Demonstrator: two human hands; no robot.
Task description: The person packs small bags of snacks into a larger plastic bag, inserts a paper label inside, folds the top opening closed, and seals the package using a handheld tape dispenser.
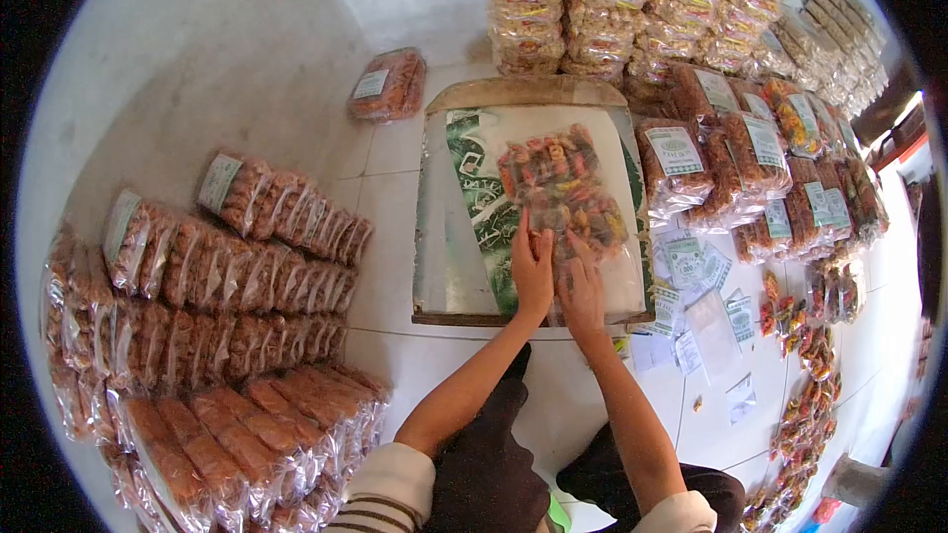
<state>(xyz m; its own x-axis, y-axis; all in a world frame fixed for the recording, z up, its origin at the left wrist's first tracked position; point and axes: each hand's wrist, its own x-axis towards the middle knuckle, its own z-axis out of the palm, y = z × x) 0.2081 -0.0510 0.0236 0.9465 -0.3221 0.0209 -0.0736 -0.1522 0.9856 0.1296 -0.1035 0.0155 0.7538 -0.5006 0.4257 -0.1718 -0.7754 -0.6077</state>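
Grip partly closed: left hand [533, 271], right hand [582, 291] holding snack bag [595, 217].

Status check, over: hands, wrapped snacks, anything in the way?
Left hand and right hand on near end of clear-wrapped snacks. Snacks lying on low table. Nothing visibly blocking either hand; paper labels to the right, on floor.
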